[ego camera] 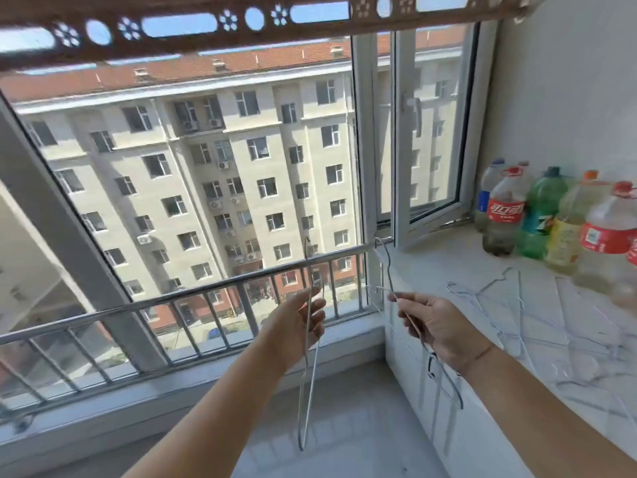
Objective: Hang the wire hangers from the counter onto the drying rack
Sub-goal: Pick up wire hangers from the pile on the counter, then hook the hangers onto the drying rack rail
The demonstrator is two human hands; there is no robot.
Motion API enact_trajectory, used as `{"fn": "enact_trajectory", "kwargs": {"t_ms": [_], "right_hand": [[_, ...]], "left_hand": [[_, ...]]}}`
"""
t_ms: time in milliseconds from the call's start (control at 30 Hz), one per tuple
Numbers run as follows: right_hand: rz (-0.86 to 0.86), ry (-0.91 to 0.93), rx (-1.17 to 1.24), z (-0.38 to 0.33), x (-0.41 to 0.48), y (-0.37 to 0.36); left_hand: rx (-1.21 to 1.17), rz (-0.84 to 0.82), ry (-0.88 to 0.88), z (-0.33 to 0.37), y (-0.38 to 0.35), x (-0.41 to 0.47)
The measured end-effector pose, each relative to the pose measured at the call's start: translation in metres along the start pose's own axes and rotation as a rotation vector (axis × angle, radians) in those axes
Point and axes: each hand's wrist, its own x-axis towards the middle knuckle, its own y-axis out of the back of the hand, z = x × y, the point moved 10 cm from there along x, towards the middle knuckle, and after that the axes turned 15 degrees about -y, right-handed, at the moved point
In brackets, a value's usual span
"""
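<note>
left hand (pixel 300 326) pinches upright wire hanger (pixel 306 257), hook up | right hand (pixel 434 326) pinches second hanger (pixel 388 270), tilted | drying rack (pixel 179 32) overhead, likely nearer left | spare hangers (pixel 510 305) on worktop (pixel 448 263)

One wide-angle head view, standing close, looks forward and slightly down at the window (pixel 206 167). The worktop (pixel 465 257) runs near to far along the right, and the rail (pixel 172 297) crosses mid-scene.
</note>
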Motion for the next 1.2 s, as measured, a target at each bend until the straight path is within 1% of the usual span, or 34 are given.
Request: {"fn": "enact_trajectory", "kwargs": {"t_ms": [100, 300, 467, 567, 733, 833, 1033, 1200], "right_hand": [[-0.161, -0.011, 0.027, -0.007, -0.013, -0.066], [-0.448, -0.040, 0.009, -0.017, -0.049, -0.205], [-0.602, -0.071, 0.004, -0.021, -0.079, -0.313], [-0.679, -0.055, -0.019, -0.029, -0.099, -0.371], [-0.751, 0.012, -0.060, -0.044, -0.128, -0.463], [-0.756, 0.050, -0.073, -0.051, -0.136, -0.517], [-0.767, 0.111, -0.099, -0.056, -0.148, -0.625], [-0.778, 0.123, -0.087, -0.054, -0.157, -0.711]], "left_hand": [[0.012, 0.071, -0.075, 0.032, 0.038, -0.037], [0.012, 0.184, -0.218, 0.102, 0.109, -0.113], [0.015, 0.236, -0.335, 0.167, 0.158, -0.168], [0.010, 0.262, -0.404, 0.210, 0.186, -0.190], [0.061, 0.288, -0.529, 0.289, 0.239, -0.218], [0.069, 0.286, -0.599, 0.338, 0.273, -0.233], [0.095, 0.321, -0.624, 0.419, 0.359, -0.251], [0.111, 0.349, -0.657, 0.480, 0.424, -0.266]]}}
